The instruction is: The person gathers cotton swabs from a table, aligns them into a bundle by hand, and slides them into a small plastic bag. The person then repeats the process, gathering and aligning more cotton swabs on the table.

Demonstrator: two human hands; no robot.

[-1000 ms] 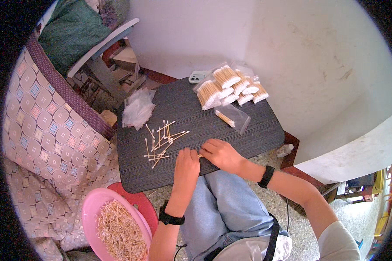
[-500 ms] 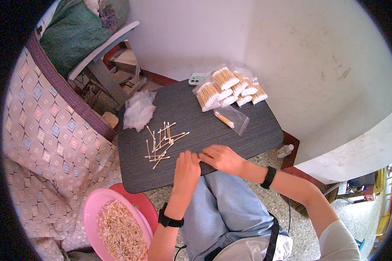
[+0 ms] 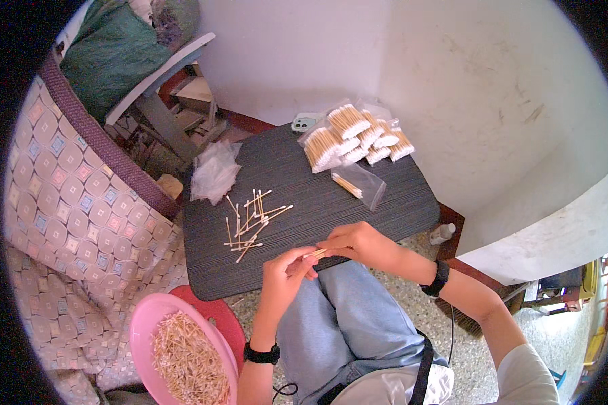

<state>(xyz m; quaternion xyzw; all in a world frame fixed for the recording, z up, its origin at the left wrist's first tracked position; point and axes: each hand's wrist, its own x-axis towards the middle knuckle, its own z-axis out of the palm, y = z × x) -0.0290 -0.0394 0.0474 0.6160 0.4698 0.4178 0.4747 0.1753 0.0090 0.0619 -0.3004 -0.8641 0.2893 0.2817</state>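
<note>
Gripping a small cotton-swab bundle [image 3: 321,253]: left hand [image 3: 285,271] and right hand [image 3: 359,241] both pinch it over the table [image 3: 230,283]'s near edge. I see room beyond, between loose swabs [image 3: 252,221] left and a part-filled bag [image 3: 370,189] far right. Bundle: tan sticks, tips partly finger-hidden.

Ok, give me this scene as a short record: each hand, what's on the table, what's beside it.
Left hand: fingers on a few swabs
Right hand: fingertips on the same swabs
Table, left: loose swabs, clear bags
Table, far side: phone, filled bags
Table, right of middle: bag with few swabs
Beside table, near left: pink basin holding many swabs
</note>
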